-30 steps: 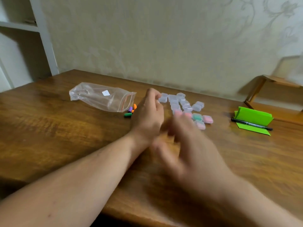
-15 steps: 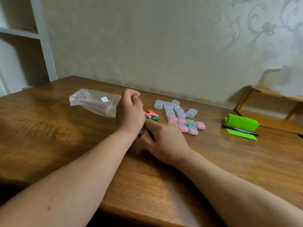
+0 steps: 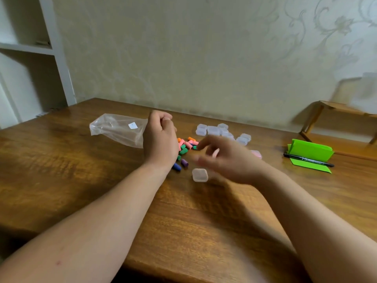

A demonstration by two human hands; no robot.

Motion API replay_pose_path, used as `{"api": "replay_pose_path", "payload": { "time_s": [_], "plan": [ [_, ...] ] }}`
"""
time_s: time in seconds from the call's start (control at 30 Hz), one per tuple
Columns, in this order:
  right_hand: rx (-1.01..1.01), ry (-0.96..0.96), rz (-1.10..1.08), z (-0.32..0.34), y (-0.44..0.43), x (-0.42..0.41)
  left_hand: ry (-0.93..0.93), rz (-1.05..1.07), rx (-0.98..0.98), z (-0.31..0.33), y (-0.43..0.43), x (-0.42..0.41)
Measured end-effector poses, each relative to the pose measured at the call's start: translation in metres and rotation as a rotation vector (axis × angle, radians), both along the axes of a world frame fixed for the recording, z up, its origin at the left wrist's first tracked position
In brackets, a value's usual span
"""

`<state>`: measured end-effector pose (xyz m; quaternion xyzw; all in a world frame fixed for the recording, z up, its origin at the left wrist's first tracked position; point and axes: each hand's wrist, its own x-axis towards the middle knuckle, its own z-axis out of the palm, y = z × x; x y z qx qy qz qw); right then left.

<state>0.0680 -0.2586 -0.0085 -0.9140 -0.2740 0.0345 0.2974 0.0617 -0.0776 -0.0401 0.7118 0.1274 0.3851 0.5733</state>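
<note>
My left hand (image 3: 161, 137) hovers in a loose fist at the mouth of a clear plastic zip bag (image 3: 116, 129); I see nothing in its fingers, and it hides the bag's opening. Just right of it lies a pile of small coloured caps (image 3: 185, 148) in pink, green, orange, purple and blue. My right hand (image 3: 230, 158) is blurred, its fingers loosely spread above the table and holding nothing. A small clear square box (image 3: 200, 175) sits on the table just in front of that hand.
Several small clear boxes (image 3: 222, 131) cluster behind my right hand, one pink-filled box (image 3: 256, 153) showing beside it. At the right lie green folded paper (image 3: 310, 152) and a black marker (image 3: 308, 160). The wooden table (image 3: 81, 180) meets the wall; a white shelf (image 3: 26, 48) stands at the left.
My right hand has lifted off the table and swung right, uncovering a small clear box. More coloured caps now show beside my left hand, which has barely moved.
</note>
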Motion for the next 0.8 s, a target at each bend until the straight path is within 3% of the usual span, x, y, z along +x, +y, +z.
{"api": "replay_pose_path", "payload": {
  "time_s": [0.07, 0.13, 0.27, 0.47, 0.63, 0.8],
  "plan": [
    [-0.186, 0.058, 0.095, -0.008, 0.002, -0.008, 0.000, -0.016, 0.022, 0.000, -0.002, -0.001],
    [-0.216, 0.002, 0.118, -0.015, 0.005, -0.011, 0.002, -0.043, 0.052, 0.000, -0.004, -0.003],
    [0.055, -0.025, 0.037, -0.026, 0.002, -0.002, 0.035, -0.166, 0.126, -0.003, -0.003, -0.006],
    [0.498, -0.202, -0.068, -0.037, -0.004, 0.012, 0.177, -0.543, 0.201, -0.007, -0.014, -0.008],
    [0.579, -0.254, -0.029, -0.037, -0.002, 0.009, 0.194, -0.700, 0.133, -0.005, -0.016, -0.012],
    [0.665, -0.128, -0.023, -0.035, -0.003, 0.010, 0.152, -0.668, 0.143, -0.005, -0.013, -0.010]
  ]
}}
